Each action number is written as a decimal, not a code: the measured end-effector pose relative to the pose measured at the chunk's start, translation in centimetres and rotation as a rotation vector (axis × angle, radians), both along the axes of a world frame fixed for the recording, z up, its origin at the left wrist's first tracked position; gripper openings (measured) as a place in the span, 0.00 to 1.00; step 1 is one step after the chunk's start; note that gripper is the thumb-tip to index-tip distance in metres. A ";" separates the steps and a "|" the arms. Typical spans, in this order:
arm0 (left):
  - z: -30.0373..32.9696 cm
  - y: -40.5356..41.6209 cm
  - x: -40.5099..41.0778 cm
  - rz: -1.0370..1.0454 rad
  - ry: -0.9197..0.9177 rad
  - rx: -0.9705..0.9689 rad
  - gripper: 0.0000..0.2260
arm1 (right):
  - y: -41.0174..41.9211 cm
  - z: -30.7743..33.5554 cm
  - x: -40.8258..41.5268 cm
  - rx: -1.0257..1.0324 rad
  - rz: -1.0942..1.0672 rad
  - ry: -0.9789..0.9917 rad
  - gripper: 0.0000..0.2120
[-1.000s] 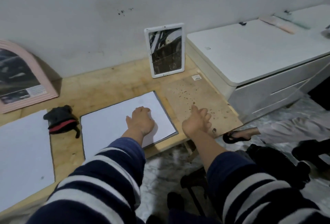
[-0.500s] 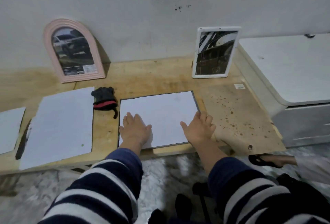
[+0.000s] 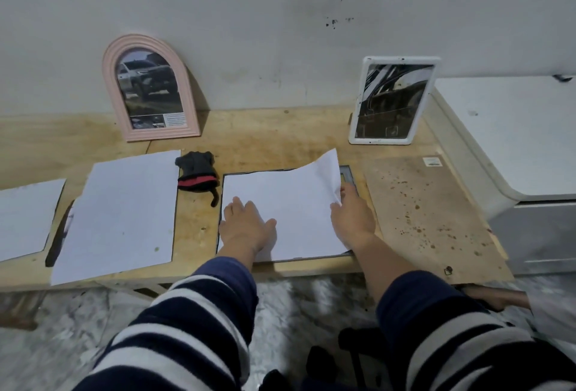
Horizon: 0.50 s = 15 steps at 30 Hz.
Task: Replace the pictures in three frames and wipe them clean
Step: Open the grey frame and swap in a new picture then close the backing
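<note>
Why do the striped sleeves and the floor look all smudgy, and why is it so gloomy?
Head view: the striped sleeves and marble floor at the bottom are motion-blurred; the pink arched frame and white frame are sharper. Dim, flat light, soft shadows. The wide lens bends the table's front edge.

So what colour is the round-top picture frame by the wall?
Pink. The arched frame leans against the wall, seen best in the head view.
</note>
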<state>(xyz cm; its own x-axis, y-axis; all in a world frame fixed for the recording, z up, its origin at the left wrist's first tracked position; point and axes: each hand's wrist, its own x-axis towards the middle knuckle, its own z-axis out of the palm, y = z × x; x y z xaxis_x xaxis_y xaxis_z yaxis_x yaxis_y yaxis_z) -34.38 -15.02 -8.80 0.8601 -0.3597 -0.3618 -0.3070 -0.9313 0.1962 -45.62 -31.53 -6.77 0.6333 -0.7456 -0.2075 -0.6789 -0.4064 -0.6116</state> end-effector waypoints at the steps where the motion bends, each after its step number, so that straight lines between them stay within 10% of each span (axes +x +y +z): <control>1: 0.0 0.0 0.1 0.008 0.009 -0.017 0.28 | -0.5 0.4 0.0 0.083 0.004 -0.031 0.15; 15: 3.9 2.7 2.5 0.669 0.139 -0.672 0.24 | -3.6 6.5 3.9 0.483 -0.021 -0.301 0.16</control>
<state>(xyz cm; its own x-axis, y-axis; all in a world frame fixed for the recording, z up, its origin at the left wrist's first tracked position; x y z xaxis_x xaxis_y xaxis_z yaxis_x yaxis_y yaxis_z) -31.84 -12.31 -4.88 0.9276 0.0208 -0.3729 0.3139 -0.5844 0.7483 -41.74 -35.11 -0.22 0.7033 -0.6242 -0.3402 -0.4505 -0.0211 -0.8925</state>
